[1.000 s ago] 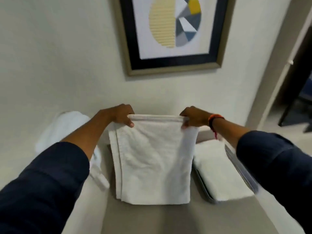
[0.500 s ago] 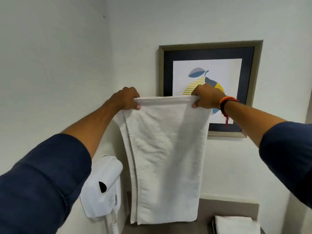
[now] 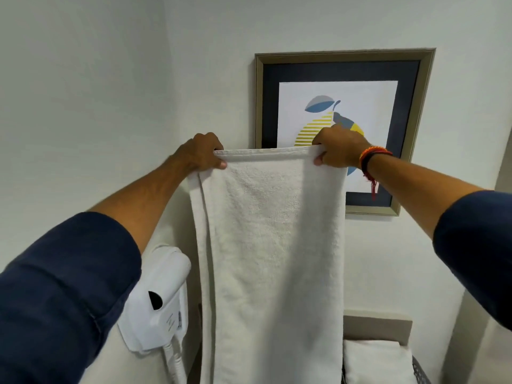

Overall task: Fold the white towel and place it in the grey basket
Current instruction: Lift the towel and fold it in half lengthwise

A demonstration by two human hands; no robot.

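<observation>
Up against the wall, one white towel (image 3: pixel 273 259) hangs full length, top corners pinched by two hands: left hand (image 3: pixel 203 153) and right hand (image 3: pixel 339 151), both clenched on its hem. One grey basket (image 3: pixel 419 370) at bottom right holds one folded towel (image 3: pixel 374 361). One wall-mounted hairdryer (image 3: pixel 156 297), one framed picture (image 3: pixel 343 79), pale walls, beige counter backsplash (image 3: pixel 376 327).

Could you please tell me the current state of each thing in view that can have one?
White terry towel: hanging lengthwise, doubled, held up by its top corners.
Left hand: grip shut on the towel's top left corner.
Right hand: grip shut on the top right corner.
White wall-mounted hair dryer: docked in its holder.
Grey mesh basket: already holds a folded white towel.
</observation>
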